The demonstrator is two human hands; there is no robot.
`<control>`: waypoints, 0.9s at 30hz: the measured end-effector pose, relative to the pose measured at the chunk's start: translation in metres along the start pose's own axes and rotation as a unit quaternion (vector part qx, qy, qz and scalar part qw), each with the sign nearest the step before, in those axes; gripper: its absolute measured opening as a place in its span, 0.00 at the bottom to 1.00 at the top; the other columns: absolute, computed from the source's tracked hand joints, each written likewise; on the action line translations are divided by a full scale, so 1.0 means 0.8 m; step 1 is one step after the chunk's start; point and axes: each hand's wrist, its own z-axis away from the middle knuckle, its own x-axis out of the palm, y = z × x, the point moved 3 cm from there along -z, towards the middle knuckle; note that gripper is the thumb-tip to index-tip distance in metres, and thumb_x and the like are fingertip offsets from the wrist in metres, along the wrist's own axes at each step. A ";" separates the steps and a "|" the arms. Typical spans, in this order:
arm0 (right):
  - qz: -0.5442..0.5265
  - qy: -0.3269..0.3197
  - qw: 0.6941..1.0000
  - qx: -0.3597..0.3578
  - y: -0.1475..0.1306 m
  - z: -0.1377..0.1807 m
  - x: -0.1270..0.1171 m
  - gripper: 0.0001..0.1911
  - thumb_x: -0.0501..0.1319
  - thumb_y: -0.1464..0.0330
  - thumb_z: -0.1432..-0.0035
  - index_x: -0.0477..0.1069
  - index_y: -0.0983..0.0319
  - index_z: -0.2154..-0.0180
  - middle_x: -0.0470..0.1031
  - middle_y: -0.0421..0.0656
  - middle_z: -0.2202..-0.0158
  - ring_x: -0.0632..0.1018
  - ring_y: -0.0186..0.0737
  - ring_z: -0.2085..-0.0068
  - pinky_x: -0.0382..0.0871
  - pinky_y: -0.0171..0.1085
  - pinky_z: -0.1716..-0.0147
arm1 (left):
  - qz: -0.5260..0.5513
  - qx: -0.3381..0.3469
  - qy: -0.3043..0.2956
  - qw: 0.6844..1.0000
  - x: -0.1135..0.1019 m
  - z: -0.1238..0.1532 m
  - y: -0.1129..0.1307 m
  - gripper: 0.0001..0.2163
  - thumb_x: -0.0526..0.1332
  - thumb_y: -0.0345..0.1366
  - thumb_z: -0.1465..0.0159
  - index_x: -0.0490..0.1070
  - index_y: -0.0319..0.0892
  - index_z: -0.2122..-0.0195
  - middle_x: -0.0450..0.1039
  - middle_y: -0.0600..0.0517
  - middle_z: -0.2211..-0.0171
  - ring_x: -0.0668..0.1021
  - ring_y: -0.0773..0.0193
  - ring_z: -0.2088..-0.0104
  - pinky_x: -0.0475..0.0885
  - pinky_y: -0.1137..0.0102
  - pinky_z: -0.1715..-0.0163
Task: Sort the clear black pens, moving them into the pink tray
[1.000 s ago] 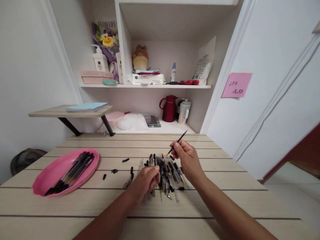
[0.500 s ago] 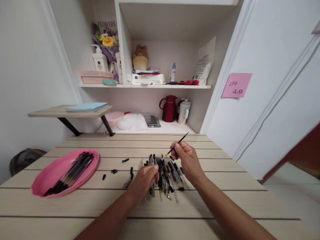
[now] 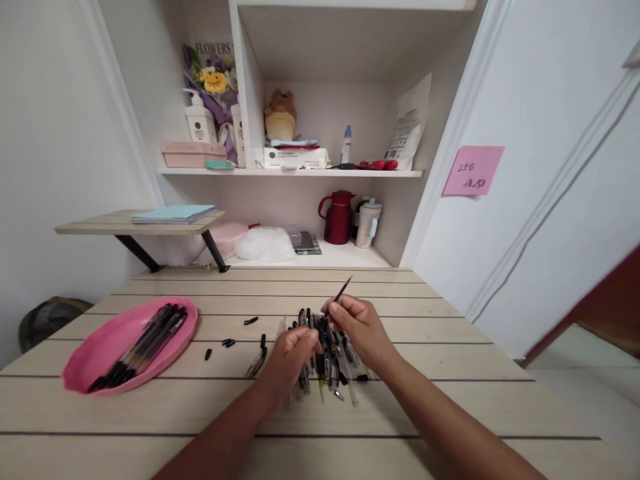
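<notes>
Currently the right hand (image 3: 363,330) pinches a thin black pen refill (image 3: 343,291) between thumb and fingertips; the refill's free end slants up and away from the hand, its lower end hidden in the grip. Left hand (image 3: 290,357) sits just beside the right, fingers curled down into the pile of pen parts (image 3: 334,375). Whether it grips a barrel or only rests on the heap cannot be told from this view.

Layout: the pile lies under and between both hands on the slatted table (image 3: 425,400). Loose small black caps (image 3: 229,343) lie to the left of the left hand. Further left, well apart, the pink tray (image 3: 83,370) holds a bundle of black pens (image 3: 145,343).

Notes on technique (judgement):
- Work in hand looks like pairing the refill with a barrel from the pile
- Pinch sits low on the refill, so the long free end may wobble; a grip nearer the middle would steady it
- Single out one barrel and lift it clear of the heap before bringing the refill to it, otherwise neighbouring parts snag
- Line refill and barrel on one axis; no force, the refill is thin and would bend
- Check which end of the refill leads
</notes>
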 end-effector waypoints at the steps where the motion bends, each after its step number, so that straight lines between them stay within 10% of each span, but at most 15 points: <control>1: 0.008 -0.012 1.000 0.005 0.001 0.000 0.003 0.15 0.56 0.59 0.49 0.70 0.64 0.75 0.63 0.37 0.83 0.62 0.29 0.80 0.55 0.30 0.80 | 0.018 -0.006 -0.007 1.000 0.000 0.000 0.000 0.16 0.51 0.46 0.42 0.65 0.38 0.74 0.52 0.60 0.86 0.54 0.74 0.86 0.47 0.76 0.85; 27: -0.031 0.013 0.998 0.047 0.008 -0.023 0.017 0.10 0.59 0.63 0.52 0.65 0.64 0.76 0.59 0.33 0.84 0.59 0.26 0.83 0.53 0.29 0.83 | 0.236 -0.060 -0.083 0.966 0.002 -0.001 -0.009 0.12 0.52 0.43 0.41 0.66 0.39 0.64 0.58 0.59 0.83 0.58 0.76 0.88 0.53 0.78 0.89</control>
